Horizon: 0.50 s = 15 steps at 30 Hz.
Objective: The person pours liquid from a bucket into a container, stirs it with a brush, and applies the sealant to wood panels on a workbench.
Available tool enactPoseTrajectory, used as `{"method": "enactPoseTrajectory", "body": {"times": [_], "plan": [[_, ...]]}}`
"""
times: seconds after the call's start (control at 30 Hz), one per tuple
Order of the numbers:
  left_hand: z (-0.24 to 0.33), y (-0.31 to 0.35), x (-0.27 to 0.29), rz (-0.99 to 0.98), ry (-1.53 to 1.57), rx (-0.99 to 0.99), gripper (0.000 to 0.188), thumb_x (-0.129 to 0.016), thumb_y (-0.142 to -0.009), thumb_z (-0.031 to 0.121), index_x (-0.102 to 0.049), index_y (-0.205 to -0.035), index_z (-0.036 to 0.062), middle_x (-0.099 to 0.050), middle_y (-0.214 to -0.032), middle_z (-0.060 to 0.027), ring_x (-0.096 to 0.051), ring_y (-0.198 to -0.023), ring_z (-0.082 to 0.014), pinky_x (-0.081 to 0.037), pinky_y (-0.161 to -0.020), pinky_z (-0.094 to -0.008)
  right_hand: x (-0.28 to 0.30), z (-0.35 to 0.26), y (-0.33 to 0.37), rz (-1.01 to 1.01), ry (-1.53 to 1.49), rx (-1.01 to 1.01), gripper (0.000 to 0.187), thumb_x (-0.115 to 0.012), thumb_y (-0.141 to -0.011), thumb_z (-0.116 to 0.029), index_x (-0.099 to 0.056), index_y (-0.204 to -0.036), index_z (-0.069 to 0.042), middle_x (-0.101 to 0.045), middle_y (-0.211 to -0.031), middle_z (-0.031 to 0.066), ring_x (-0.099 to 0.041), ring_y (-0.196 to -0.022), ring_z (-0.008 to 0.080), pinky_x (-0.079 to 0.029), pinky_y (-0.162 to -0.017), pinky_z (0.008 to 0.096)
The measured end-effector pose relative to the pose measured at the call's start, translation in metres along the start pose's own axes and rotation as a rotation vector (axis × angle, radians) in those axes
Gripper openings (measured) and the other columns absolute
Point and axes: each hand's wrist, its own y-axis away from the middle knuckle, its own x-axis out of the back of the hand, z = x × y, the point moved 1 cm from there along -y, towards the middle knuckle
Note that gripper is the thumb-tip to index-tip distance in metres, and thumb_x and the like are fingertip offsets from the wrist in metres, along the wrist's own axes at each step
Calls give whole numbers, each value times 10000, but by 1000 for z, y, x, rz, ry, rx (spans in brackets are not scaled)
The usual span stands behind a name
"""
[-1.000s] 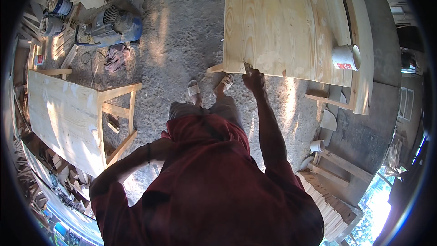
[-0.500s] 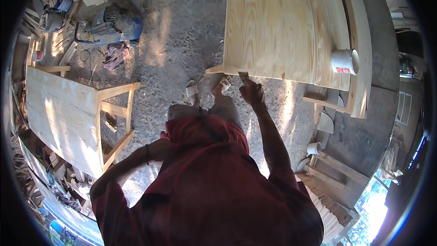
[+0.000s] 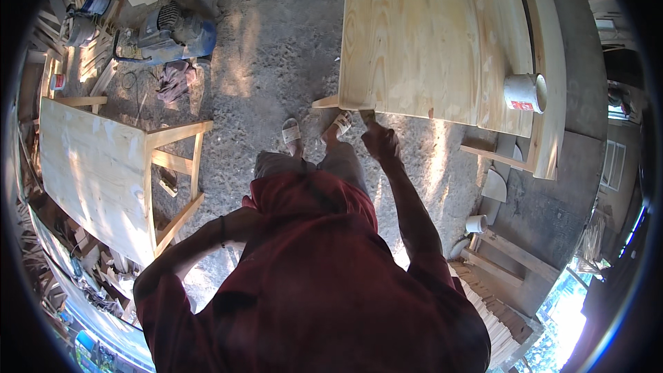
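Right hand (image 3: 381, 144): clamped on a short flat tool (image 3: 368, 117) (brush or scraper, cannot tell), its end at the near edge of the pale wooden counter (image 3: 407, 41). Left hand (image 3: 242, 226): at the waist, largely hidden, grip cannot be told. White bucket (image 3: 519, 91): at the counter's right side. Step in hand: apparently edge-working; the next move would call for a steady stroke along that edge.

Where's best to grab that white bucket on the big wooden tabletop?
I'd likely grip the white bucket around its round wall, near the open rim, coming from the picture's lower left: the wall faces that way and no handle shows.
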Motion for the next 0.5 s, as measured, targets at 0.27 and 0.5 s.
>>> {"method": "enactPoseTrajectory", "body": {"times": [0.27,0.5], "plan": [[9,-2,7,28,57,4,157,-621,-756,220,-644,-763,65,-640,-687,-152,-657,-686,-359,-505,-583,-457,-4,4,7,39,9,9,420,-642,-772,-201,-602,-1188,-158,-652,-722,221,-662,-700,414,-532,-614,523],[-2,-4,-2,-263,-37,119,187,-622,-781,232,-659,-830,55,-651,-729,-182,-655,-720,-369,-513,-615,-442,-34,30,14,67,13,48,452,-624,-786,-216,-588,-1235,-175,-644,-695,210,-654,-666,408,-518,-593,515]]}}
